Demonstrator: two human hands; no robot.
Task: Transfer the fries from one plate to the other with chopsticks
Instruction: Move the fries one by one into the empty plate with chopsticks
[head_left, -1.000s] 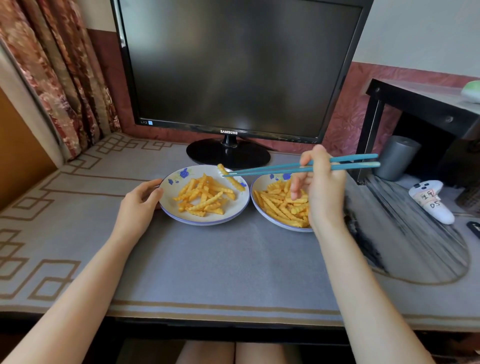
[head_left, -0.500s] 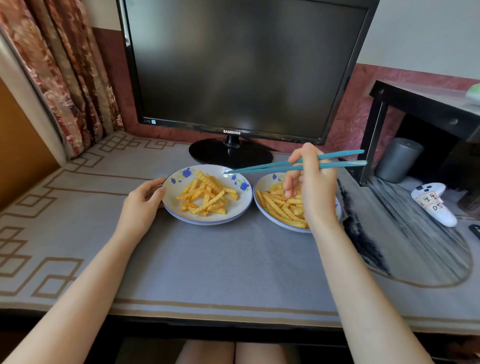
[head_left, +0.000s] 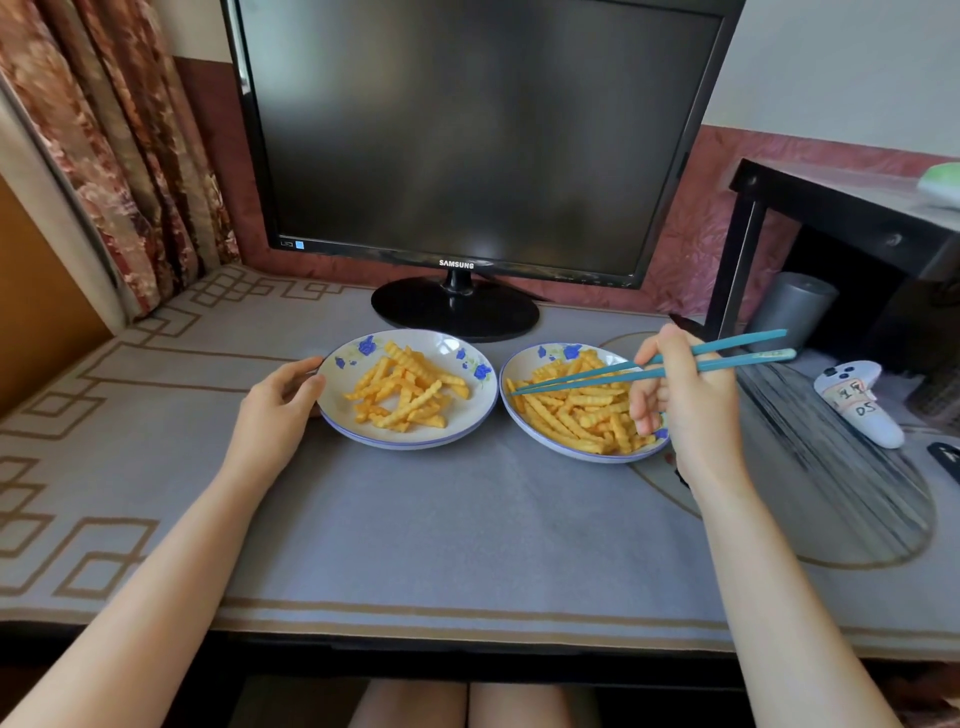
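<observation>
Blue chopsticks (head_left: 592, 382): held in the right hand (head_left: 685, 410), slanting down and to the left, with the thick ends sticking out past the hand on the right.
Right grip: fingers and thumb were curled round the chopsticks, pinching them partway along.
Chopstick tips: close together over the left side of the right plate (head_left: 519, 364); whether they touched a fry could not be told.
Right plate: white with blue flowers, it sat on the grey surface (head_left: 467, 519) and carried the heaped fries (head_left: 576, 410); the right hand hid part of it.
Left plate (head_left: 343, 410): same pattern, just beside the right plate, it carried the smaller pile of fries (head_left: 405, 395).
Left hand (head_left: 280, 410): at the left plate's left rim.
Left grip: fingers curled against the rim, thumb on its top edge.
Monitor (head_left: 467, 130): dark, it stood behind both plates.
Controller (head_left: 857, 402): white, it lay far to the right.
</observation>
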